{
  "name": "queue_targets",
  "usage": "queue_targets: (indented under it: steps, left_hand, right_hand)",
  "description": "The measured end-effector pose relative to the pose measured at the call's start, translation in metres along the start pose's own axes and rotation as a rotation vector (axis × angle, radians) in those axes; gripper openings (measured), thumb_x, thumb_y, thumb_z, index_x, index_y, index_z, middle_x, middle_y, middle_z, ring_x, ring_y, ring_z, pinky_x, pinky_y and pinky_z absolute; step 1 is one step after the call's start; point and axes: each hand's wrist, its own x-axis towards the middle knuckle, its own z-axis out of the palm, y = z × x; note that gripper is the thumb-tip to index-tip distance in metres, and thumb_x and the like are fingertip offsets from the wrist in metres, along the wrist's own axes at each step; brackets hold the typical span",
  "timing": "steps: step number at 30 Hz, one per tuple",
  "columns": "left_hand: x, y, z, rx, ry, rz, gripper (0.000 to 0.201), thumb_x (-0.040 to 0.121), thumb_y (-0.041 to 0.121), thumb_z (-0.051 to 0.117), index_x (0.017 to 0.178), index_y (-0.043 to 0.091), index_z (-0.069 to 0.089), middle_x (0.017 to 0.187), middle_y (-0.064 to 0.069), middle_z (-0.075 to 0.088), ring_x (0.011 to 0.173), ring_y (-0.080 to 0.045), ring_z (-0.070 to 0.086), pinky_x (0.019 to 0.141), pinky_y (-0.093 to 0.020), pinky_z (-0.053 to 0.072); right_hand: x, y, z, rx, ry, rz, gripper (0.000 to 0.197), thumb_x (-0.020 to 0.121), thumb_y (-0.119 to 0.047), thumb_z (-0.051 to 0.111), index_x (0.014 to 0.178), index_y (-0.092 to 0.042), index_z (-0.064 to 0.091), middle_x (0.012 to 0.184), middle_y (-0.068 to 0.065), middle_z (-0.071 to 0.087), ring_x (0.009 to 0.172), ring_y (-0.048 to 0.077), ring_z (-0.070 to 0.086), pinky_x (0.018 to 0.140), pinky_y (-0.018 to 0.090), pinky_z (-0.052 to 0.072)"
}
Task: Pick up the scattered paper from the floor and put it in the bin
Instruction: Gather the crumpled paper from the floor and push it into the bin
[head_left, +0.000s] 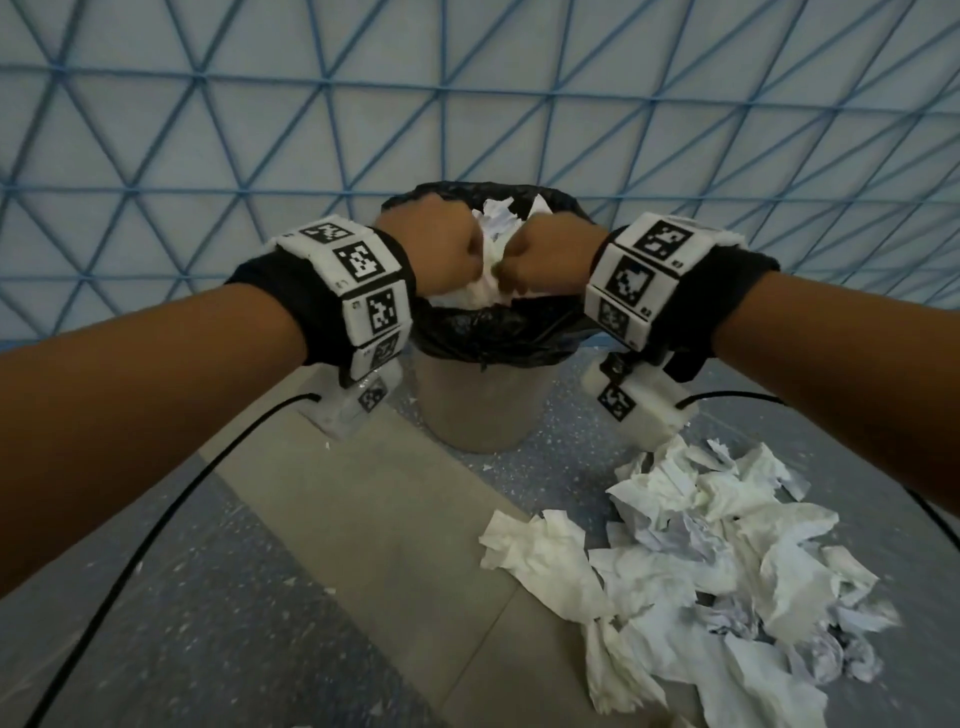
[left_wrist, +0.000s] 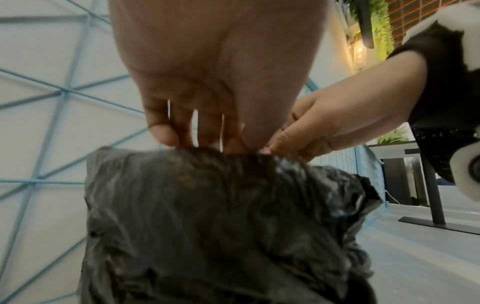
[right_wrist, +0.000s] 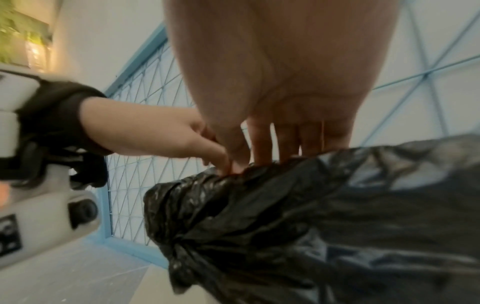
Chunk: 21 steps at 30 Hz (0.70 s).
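Both the left hand (head_left: 431, 249) and right hand (head_left: 545, 260) pinch one paper wad (head_left: 491, 270) over the bin (head_left: 478, 405) (more lies near right), which could catch the loose liner (head_left: 467, 332) and spill out.

Both forearms were bare. Each wrist wore a black band (head_left: 280, 296) ringed with white square blocks (head_left: 358, 275), each block printed with a black-and-white coded tag. Under the left wrist hung a white camera housing (head_left: 358, 400) bearing another tag; a matching housing (head_left: 639, 405) hung under the right. A thin black cable (head_left: 156, 525) ran back from each housing.
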Motion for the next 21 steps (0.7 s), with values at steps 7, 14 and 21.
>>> queue_targets:
  steps: [7,14,21]
  left_hand:
    - [-0.004,-0.001,0.011,-0.154,0.013,-0.032,0.034,0.089,0.015,0.043,0.114,0.014,0.066,0.129,-0.014,0.061,0.117,-0.034,0.055,0.102,-0.040,0.044]
    - [-0.057,0.044,0.021,-0.369,0.492,0.507,0.029,0.079,0.003,0.041,0.100,0.001,0.061,0.111,-0.020,0.060,0.105,-0.027,0.047,0.091,-0.026,0.030]
    - [-0.178,0.103,0.139,-0.327,-0.283,0.817,0.023,0.082,0.015,0.051,0.103,0.020,0.059,0.112,-0.005,0.057,0.100,-0.014,0.045,0.081,-0.033,0.050]
  right_hand:
    - [-0.023,-0.001,0.019,0.135,-0.042,0.072,0.050,0.100,-0.036,0.029,0.140,-0.006,0.033,0.151,0.015,0.032,0.138,0.026,0.029,0.109,0.027,0.021]
    - [-0.070,0.029,0.026,0.348,0.489,-0.047,0.057,0.093,-0.049,0.034,0.101,0.000,0.060,0.107,0.023,0.062,0.101,0.033,0.056,0.078,0.029,0.033]
    - [-0.209,0.067,0.144,0.240,-0.079,-0.078,0.037,0.079,-0.027,0.031,0.087,-0.002,0.056,0.096,0.021,0.057,0.093,0.034,0.052,0.080,0.040,0.042]
